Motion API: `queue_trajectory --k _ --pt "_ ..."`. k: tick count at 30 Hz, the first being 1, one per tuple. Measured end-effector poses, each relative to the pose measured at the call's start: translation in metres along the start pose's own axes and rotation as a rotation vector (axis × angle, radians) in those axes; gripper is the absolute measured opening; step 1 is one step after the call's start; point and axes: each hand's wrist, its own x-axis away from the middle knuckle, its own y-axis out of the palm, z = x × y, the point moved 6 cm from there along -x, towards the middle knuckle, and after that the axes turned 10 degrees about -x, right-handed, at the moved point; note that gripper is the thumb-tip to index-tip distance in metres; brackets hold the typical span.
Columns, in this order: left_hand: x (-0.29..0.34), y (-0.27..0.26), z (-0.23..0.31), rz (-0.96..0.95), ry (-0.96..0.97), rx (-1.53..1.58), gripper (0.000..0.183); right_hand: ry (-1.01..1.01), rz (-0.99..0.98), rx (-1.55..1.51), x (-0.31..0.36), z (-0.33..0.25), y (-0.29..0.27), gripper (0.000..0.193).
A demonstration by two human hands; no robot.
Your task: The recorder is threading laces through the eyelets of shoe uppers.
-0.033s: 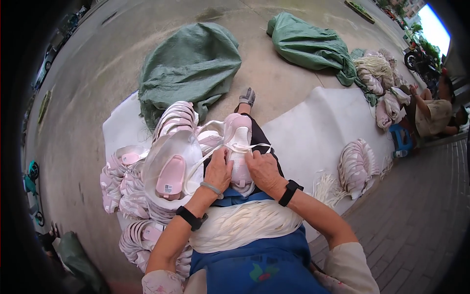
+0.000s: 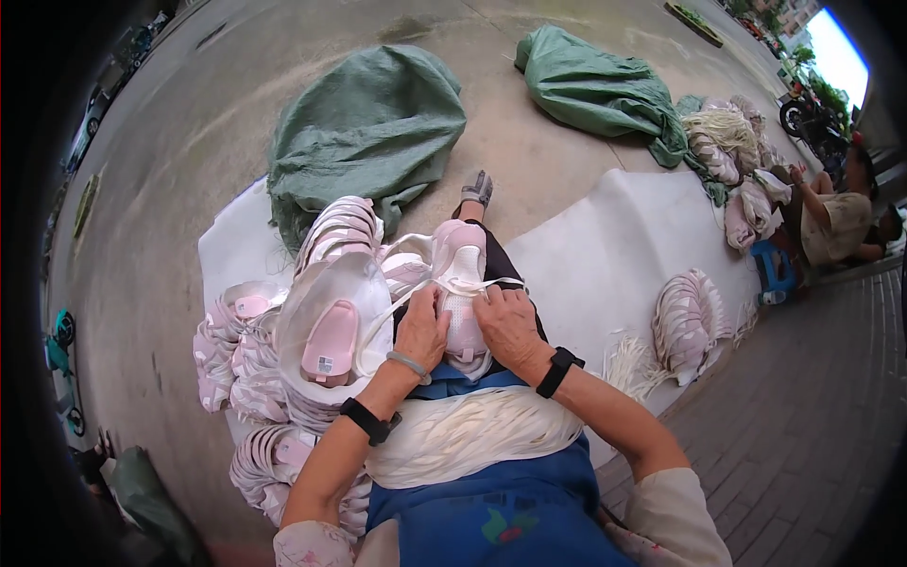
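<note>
Shoe upper (image 2: 463, 321), sides partly behind hands (image 2: 512, 329)

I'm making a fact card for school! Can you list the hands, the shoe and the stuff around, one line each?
Shoe: pink and white, between the hands
Lace: cream, across the shoe
Left hand: at the shoe's left edge, by the lace
Right hand: at its right edge, by the lace
Closest in: bundle of cream strands
Left side: stacked pink-and-white shoes
Beyond: two green sacks
Far right: another person
</note>
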Motion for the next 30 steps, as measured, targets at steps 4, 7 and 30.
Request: queue_trajectory --k 4,7,30 --pt "-0.010 0.004 0.006 -0.015 0.018 0.056 0.040 -0.123 0.050 0.000 -0.011 0.006 -0.015 0.010" --pt "-0.013 0.004 0.012 0.021 0.101 0.064 0.040 -0.176 0.109 -0.135 -0.008 0.005 -0.022 0.010" --pt "-0.021 0.004 -0.010 0.044 0.284 -0.022 0.017 0.204 0.167 -0.405 -0.017 -0.006 0.028 0.017"
